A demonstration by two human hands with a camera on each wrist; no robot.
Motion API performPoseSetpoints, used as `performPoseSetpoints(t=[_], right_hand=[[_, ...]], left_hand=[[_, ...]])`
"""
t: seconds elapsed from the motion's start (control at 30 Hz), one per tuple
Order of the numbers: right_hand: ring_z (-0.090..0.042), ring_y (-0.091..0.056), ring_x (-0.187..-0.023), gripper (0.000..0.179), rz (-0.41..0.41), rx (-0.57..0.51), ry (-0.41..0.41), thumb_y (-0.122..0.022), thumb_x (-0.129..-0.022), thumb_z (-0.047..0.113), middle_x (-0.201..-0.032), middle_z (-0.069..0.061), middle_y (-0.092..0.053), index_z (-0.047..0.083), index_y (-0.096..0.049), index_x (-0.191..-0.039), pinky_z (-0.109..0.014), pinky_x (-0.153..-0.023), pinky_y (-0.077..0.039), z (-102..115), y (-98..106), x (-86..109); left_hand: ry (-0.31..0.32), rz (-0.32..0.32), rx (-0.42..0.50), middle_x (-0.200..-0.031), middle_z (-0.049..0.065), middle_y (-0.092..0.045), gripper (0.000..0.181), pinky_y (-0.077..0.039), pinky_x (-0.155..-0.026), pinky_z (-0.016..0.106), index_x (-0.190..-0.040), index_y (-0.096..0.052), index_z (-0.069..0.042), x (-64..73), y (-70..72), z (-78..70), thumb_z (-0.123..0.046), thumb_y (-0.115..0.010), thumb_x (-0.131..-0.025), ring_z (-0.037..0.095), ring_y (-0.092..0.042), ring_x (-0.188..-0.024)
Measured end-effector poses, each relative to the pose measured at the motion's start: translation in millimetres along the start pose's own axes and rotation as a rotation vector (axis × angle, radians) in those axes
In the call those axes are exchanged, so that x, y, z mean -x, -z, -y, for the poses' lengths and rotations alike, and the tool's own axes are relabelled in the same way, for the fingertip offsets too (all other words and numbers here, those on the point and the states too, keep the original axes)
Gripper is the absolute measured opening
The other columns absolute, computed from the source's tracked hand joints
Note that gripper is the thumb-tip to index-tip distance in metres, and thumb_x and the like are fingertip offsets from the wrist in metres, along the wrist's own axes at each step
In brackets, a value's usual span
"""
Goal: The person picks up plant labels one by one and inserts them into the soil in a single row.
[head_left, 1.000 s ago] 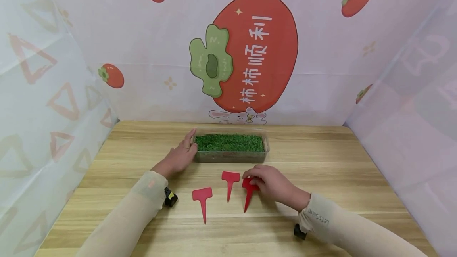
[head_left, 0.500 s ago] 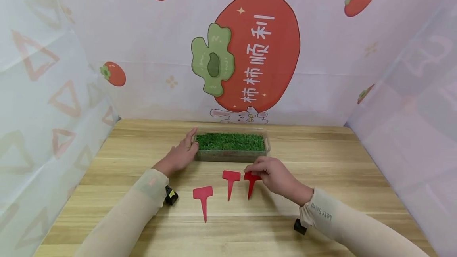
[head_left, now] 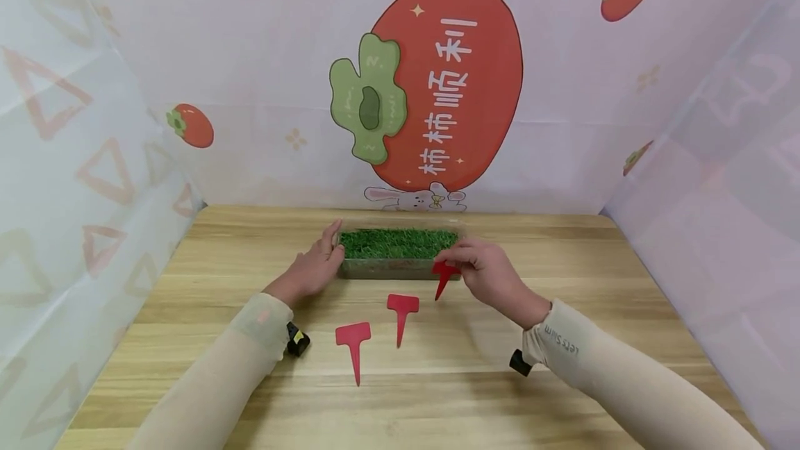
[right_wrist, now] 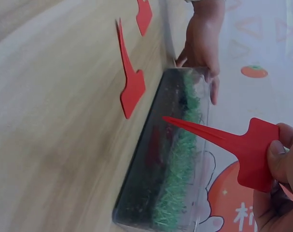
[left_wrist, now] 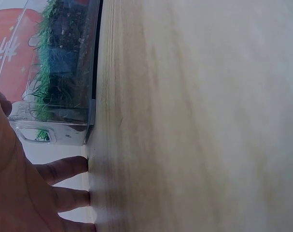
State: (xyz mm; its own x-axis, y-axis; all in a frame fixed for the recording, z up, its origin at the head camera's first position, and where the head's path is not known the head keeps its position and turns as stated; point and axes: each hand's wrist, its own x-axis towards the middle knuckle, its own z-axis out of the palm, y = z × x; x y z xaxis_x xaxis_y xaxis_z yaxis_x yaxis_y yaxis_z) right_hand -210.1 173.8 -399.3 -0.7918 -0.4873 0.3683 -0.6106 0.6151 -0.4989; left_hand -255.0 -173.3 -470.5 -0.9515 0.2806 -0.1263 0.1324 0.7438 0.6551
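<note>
In the head view my right hand [head_left: 494, 282] pinches a red T-shaped plant label [head_left: 445, 270] by its wide head, in front of the clear plastic box's right end. Its pointed stem slants down in the head view; the right wrist view shows the whole label [right_wrist: 256, 153] held before the box. My left hand [head_left: 310, 271] touches the left end of the box [head_left: 384, 270], which holds green artificial grass [head_left: 396, 244] over a dark base. From the left wrist view, the left fingers [left_wrist: 64, 169] are straight, tips down on the table, the thumb by the box's rim.
Two more red plant labels lie flat on the wooden table [head_left: 400, 412]: a nearer one [head_left: 353, 346] at left and another label [head_left: 402, 312] closer to the box. Printed cloth walls [head_left: 269, 75] enclose the table's back and sides.
My right hand has lifted the red plant label off the table and carried it away from me, up to the box's right front corner. The left hand stays at the box.
</note>
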Motion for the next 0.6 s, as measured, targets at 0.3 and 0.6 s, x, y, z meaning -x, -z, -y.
performPoseSetpoints(t=[0.3, 0.6], right_hand=[[-0.013, -0.065, -0.087, 0.037, -0.05, 0.034, -0.002, -0.062, -0.089, -0.011, -0.097, 0.003, -0.067, 0.017, -0.08, -0.104, -0.031, -0.072, -0.058, 2, 13, -18.7], [-0.018, -0.063, -0.085, 0.034, -0.161, 0.1, 0.018, -0.062, -0.09, -0.009, -0.093, -0.001, -0.068, 0.014, -0.082, -0.103, -0.037, -0.073, -0.058, -6, 17, -31.3]], left_hand=[[0.004, 0.002, 0.009, -0.169, 0.012, -0.009, 0.063, 0.002, -0.11, 0.078, -0.161, 0.013, -0.031, -0.6, 1.8, -0.2, -0.047, -0.016, -0.108, 0.042, -0.009, -0.153], [0.011, 0.009, 0.021, -0.169, 0.012, -0.006, 0.063, 0.002, -0.11, 0.078, -0.161, 0.012, -0.03, -0.4, 1.3, -0.6, -0.046, -0.016, -0.108, 0.043, -0.009, -0.153]])
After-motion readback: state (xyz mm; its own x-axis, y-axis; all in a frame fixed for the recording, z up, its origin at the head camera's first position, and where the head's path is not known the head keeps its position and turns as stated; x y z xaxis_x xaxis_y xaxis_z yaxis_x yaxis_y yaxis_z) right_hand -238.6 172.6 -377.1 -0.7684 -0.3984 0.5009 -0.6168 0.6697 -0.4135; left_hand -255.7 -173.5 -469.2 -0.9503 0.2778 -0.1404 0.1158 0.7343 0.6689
